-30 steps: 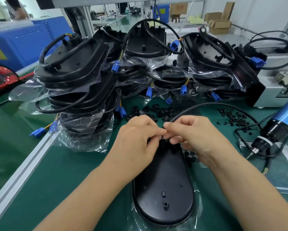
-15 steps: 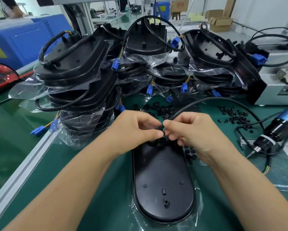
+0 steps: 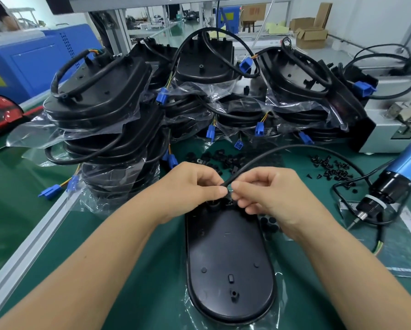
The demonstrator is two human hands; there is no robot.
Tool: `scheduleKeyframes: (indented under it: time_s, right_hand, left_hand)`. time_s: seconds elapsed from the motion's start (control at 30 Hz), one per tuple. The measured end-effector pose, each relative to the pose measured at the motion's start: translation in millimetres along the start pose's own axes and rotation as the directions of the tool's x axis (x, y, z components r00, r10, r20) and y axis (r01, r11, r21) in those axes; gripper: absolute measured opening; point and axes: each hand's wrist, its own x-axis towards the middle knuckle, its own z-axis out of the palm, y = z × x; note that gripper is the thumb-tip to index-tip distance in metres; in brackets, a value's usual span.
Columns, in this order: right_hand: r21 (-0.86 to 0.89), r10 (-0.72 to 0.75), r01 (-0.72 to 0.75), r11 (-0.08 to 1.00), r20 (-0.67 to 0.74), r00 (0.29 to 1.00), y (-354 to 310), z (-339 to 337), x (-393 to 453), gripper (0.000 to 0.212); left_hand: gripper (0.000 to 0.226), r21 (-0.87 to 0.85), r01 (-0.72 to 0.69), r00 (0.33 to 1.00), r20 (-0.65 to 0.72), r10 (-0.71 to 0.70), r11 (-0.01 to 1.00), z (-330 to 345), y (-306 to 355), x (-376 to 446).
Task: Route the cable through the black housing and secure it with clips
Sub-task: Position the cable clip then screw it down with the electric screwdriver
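A long oval black housing [image 3: 228, 253] lies flat on the green mat in front of me, on clear plastic film. Just above its far end my left hand [image 3: 187, 184] and my right hand [image 3: 271, 194] meet fingertip to fingertip. Both pinch the black cable [image 3: 259, 158], which arcs up and off to the right from between my fingers. Whether a clip sits on the cable between my fingertips is hidden. Loose black clips [image 3: 223, 158] lie in a heap just beyond my hands.
Stacks of finished black housings [image 3: 99, 96] with cables and blue connectors, wrapped in film, fill the back of the bench. A blue electric screwdriver [image 3: 395, 182] lies at right beside small black screws [image 3: 330, 167]. An aluminium rail [image 3: 33, 239] runs along the left.
Both hands have lifted slightly off the housing's far end with the cable still pinched between them. The cable now rises more clearly from my fingertips.
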Motion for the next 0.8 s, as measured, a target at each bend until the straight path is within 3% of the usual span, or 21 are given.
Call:
scheduleKeyframes:
  time_s: [0.1,0.2,0.4,0.63,0.8]
  right_hand:
    - [-0.222,-0.081,0.059,0.973,-0.092,0.992,5.7,-1.5,2.9,0.009]
    - [-0.399,-0.126,0.080,0.913,-0.091,0.988,12.7,-3.9,4.7,0.006]
    - [-0.525,-0.183,0.163,0.835,0.014,0.983,16.0,-6.3,0.8,0.009]
    - [-0.529,-0.224,0.190,0.827,-0.001,0.975,17.3,-7.7,-0.3,0.009]
    - [-0.557,-0.254,0.183,0.810,-0.052,0.966,21.8,-5.0,-1.7,0.011]
  left_hand:
    - [0.011,0.067,0.084,0.996,0.002,-0.084,0.994,-2.4,4.8,6.4]
    - [0.007,-0.014,0.172,0.983,0.070,-0.170,0.985,-4.3,8.5,10.0]
    - [0.009,-0.022,0.236,0.965,0.123,-0.232,0.971,-8.3,11.7,14.8]
    - [0.011,0.197,0.216,0.968,0.081,-0.236,0.956,-8.2,22.3,21.4]
    - [0.007,0.234,0.159,0.980,0.076,-0.181,0.959,-8.9,22.4,19.2]
